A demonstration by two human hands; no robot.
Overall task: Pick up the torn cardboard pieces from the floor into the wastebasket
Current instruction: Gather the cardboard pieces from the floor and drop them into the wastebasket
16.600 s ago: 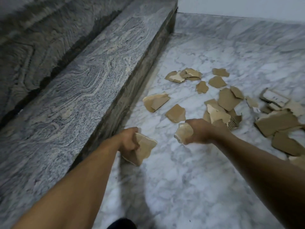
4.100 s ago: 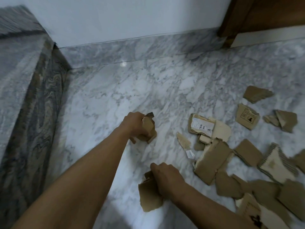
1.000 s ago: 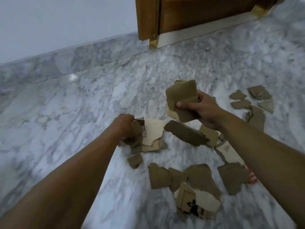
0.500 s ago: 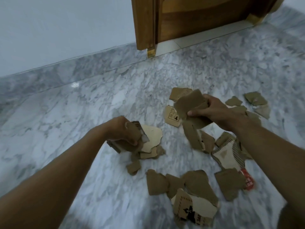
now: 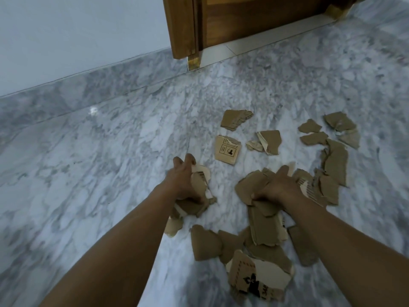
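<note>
Left hand (image 5: pixel 182 183) and right hand (image 5: pixel 277 187) each clutch brown torn cardboard pieces (image 5: pixel 245 189); squeeze tight before lifting, then gather those nearer the brown wooden door (image 5: pixel 254 16).

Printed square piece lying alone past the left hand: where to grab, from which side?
Pinch the printed piece at its torn far edge, coming from above: it lies flat on the marble floor, clear of other scraps, and that ragged edge looks slightly peeled up.

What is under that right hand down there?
The right hand grips a bundle of torn cardboard pieces; loose pieces lie beneath on the marble floor. The hand covers how many it holds.
</note>
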